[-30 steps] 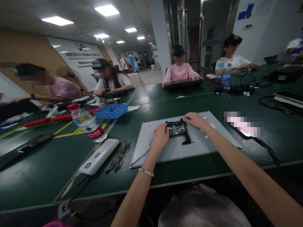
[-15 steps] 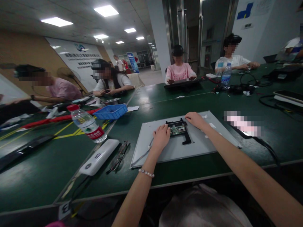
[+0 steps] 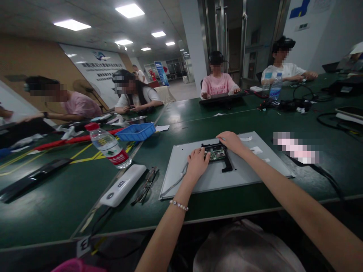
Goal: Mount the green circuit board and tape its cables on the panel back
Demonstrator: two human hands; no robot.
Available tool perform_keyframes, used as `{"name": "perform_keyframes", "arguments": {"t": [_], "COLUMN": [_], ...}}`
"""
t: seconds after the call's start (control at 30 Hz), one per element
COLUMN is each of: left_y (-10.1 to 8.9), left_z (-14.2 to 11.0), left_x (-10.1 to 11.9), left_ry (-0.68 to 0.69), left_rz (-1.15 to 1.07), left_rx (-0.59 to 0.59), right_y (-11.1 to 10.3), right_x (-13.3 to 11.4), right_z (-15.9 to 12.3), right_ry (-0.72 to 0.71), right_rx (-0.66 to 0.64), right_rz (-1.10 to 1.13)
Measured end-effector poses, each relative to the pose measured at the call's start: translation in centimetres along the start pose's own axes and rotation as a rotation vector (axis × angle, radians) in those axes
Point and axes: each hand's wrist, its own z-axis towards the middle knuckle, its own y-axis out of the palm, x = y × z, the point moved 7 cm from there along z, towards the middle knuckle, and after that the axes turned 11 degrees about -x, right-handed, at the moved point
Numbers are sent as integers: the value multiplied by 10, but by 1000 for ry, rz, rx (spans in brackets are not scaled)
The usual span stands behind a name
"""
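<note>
A black bracket (image 3: 227, 165) with a green circuit board (image 3: 217, 153) in it lies on the back of a flat grey panel (image 3: 218, 176). My left hand (image 3: 197, 161) has its bent fingers over the bracket's left side, at the board's edge. At the far right corner of the bracket, the fingers of my right hand (image 3: 231, 142) are pressed together on it. My palms and hands cover parts of the bracket. Near my left wrist, a thin grey cable (image 3: 177, 182) runs across the panel.
Left of the panel lie folded glasses (image 3: 146, 185), a white power bank (image 3: 124, 186) and a bottle (image 3: 110, 149). A blue tray (image 3: 136, 132) stands behind them. A pixelated object (image 3: 296, 147) with a cable lies right. Co-workers sit around the green table (image 3: 181, 126).
My left hand has shifted slightly right, its fingers further over the board. My right fingers have slid a little left along the bracket's far edge. The view has turned slightly left.
</note>
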Motion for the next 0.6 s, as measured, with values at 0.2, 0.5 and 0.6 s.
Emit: {"name": "perform_keyframes", "arguments": {"t": [0.2, 0.5, 0.6], "left_y": [3, 1, 2], "left_z": [0, -1, -1], "left_x": [1, 3, 3], "left_ry": [10, 1, 5], "left_rz": [20, 24, 22], "left_rx": [-4, -13, -8], "right_y": [19, 22, 26], "right_x": [-7, 7, 14], "right_z": [7, 8, 9], "right_ry": [-44, -17, 17], "right_rx": [-138, -113, -99], "right_rz": [-60, 94, 124]}}
